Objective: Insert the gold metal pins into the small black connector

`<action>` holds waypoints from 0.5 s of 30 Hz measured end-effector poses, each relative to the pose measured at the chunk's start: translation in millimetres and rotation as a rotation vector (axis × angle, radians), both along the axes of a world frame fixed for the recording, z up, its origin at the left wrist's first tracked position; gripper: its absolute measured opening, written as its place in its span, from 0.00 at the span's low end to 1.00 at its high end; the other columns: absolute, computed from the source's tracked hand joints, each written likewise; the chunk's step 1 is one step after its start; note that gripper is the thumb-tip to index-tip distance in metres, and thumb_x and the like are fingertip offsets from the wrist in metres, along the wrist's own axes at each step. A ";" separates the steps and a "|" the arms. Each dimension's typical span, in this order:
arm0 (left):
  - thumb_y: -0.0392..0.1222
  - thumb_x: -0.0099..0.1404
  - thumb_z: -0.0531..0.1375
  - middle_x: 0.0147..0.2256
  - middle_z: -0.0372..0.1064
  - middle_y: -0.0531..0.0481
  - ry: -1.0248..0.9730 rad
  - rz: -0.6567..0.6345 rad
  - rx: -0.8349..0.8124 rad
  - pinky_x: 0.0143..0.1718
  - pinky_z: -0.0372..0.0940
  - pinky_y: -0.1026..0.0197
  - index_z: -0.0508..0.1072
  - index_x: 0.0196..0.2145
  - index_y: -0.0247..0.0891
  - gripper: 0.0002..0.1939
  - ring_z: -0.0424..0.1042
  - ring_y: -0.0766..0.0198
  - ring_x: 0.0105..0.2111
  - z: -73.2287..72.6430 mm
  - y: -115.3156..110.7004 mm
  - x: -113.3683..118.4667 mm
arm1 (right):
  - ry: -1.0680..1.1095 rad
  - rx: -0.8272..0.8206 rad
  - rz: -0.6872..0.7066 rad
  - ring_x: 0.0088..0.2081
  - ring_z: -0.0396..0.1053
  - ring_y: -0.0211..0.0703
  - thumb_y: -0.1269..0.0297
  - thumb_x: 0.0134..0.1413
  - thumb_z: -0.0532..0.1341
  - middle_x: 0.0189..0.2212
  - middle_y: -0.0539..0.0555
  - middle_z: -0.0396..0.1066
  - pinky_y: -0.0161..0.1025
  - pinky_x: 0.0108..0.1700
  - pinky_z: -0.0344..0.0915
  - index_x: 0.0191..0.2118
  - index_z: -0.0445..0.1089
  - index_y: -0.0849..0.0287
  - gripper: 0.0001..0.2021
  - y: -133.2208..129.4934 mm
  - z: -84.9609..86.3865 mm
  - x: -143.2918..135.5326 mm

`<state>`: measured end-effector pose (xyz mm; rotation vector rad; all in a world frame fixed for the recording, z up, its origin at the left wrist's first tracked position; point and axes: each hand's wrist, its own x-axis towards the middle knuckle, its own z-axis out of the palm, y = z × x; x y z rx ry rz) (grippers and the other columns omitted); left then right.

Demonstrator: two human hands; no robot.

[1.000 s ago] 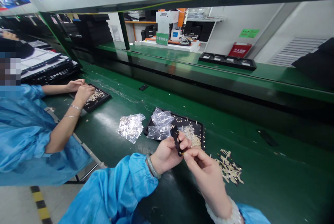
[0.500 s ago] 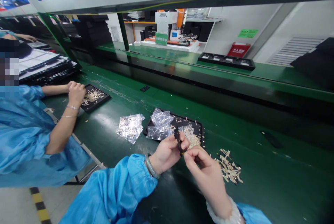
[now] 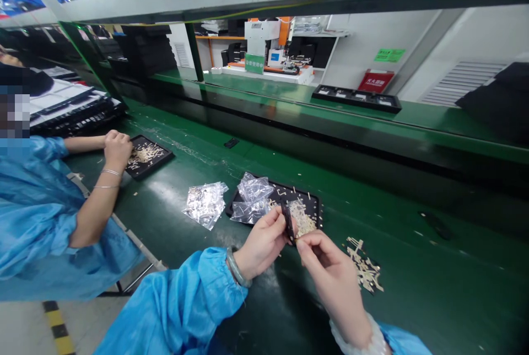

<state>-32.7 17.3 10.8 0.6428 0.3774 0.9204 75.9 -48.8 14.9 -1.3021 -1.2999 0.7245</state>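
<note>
My left hand (image 3: 263, 242) pinches a thin, dark, narrow plastic piece (image 3: 287, 220), held on a slant above the bench. The thumb and forefinger of my right hand (image 3: 330, 269) are pressed together at its lower end. Whatever they grip there is too small to make out. Just behind lies a black tray (image 3: 316, 199) with a heap of small pale strips (image 3: 303, 218) and clear plastic bags (image 3: 253, 195). Right of my right hand is another pile of pale strips (image 3: 366, 268), on a dark base mostly covered by them.
More clear bags (image 3: 205, 204) lie left of the tray. A co-worker's hand (image 3: 118, 148) is over another black tray (image 3: 155, 165) of pale strips. Flat dark pieces (image 3: 231, 143) rest on the green bench (image 3: 413, 300). A raised ledge holds a long black tray (image 3: 356, 98).
The dark piece has turned in my left fingers, so more of its broad side shows. Both hands have shifted slightly, staying together at the piece.
</note>
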 end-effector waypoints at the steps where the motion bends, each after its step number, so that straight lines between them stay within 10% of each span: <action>1: 0.45 0.57 0.63 0.25 0.60 0.53 0.024 0.011 0.015 0.30 0.55 0.67 0.64 0.31 0.34 0.13 0.58 0.70 0.26 0.9 -0.1 0.1 | 0.005 -0.006 -0.008 0.27 0.62 0.40 0.65 0.56 0.57 0.25 0.49 0.65 0.35 0.29 0.59 0.30 0.67 0.57 0.05 0.1 1.0 0.2; 15: 0.46 0.60 0.60 0.27 0.65 0.51 0.238 0.123 0.192 0.29 0.59 0.67 0.67 0.36 0.33 0.13 0.62 0.70 0.26 -3.3 1.3 -3.3 | -0.044 0.024 -0.047 0.26 0.64 0.42 0.64 0.56 0.58 0.24 0.51 0.66 0.36 0.28 0.61 0.28 0.67 0.57 0.07 1.0 9.7 5.5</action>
